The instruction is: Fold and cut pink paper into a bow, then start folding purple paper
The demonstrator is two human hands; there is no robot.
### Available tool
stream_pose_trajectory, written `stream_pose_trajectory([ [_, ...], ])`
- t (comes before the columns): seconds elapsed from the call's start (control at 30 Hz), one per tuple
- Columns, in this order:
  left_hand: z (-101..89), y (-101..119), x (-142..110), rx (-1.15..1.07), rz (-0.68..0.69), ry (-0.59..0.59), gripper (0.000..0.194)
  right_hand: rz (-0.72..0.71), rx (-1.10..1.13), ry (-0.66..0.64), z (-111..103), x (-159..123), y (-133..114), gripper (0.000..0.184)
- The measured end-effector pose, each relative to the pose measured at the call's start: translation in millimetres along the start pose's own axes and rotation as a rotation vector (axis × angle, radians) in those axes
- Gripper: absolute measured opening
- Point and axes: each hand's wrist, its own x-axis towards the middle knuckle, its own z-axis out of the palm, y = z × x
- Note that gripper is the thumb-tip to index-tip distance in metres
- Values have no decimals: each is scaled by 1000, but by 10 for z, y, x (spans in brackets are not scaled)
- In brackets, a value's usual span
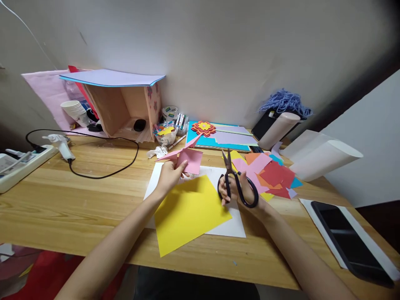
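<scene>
My left hand [171, 177] pinches a piece of pink paper [191, 160] with cut strips that stick out to the left and up. My right hand [235, 189] holds black-handled scissors [229, 166], blades pointing up and a little apart, clear of the pink paper. Beneath both hands lies a yellow sheet [190, 212], set at an angle over a white sheet [228, 227]. To the right of the scissors spreads a pile of coloured paper scraps [276, 173], in red, orange, pink, blue and yellow.
A layered paper flower [204, 128] rests on blue card [193, 141] at the back. Left stand an open box [125, 108], a hot glue gun [62, 148] with a looping black cable, and a power strip [28, 168]. At right are a phone [346, 237] and a white paper roll [328, 158].
</scene>
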Motion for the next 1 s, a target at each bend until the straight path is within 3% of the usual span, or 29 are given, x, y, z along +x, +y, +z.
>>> stream_pose_trajectory([
  [0.13,-7,23,-6,-60,50,30,33,83,-91,-257,86,-105,26,83],
  [0.23,14,71,-42,-100,53,42,32,96,-216,-357,115,-177,13,83],
  [0.57,50,148,-103,-111,30,-26,30,42,-425,-376,285,-155,-151,80],
  [1.0,57,101,-92,-121,-5,-50,32,96,-373,-353,260,-155,-119,79],
])
